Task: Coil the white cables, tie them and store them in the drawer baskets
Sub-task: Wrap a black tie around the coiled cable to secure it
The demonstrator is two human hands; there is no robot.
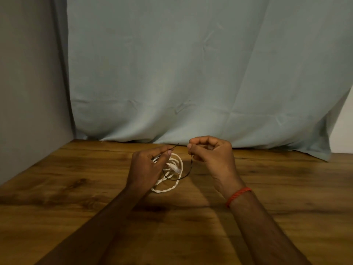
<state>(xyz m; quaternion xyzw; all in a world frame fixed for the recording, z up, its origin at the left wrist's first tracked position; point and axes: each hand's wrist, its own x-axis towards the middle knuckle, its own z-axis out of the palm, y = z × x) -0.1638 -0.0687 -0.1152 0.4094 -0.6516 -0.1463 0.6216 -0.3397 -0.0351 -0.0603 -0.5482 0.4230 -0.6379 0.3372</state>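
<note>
- Left hand (147, 165) holds the coiled white cable (172, 173) above the tabletop (76, 188), pinching one end of the dark tie (186, 174).
- Right hand (210, 152) pinches the tie's other end.

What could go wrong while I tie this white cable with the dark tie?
The white cable is only loosely coiled, held by the left hand at one side, so loops might spring apart. The dark tie hangs slack across the coil to the right hand and may catch only some loops. The plug end sticks out and could snag.
</note>
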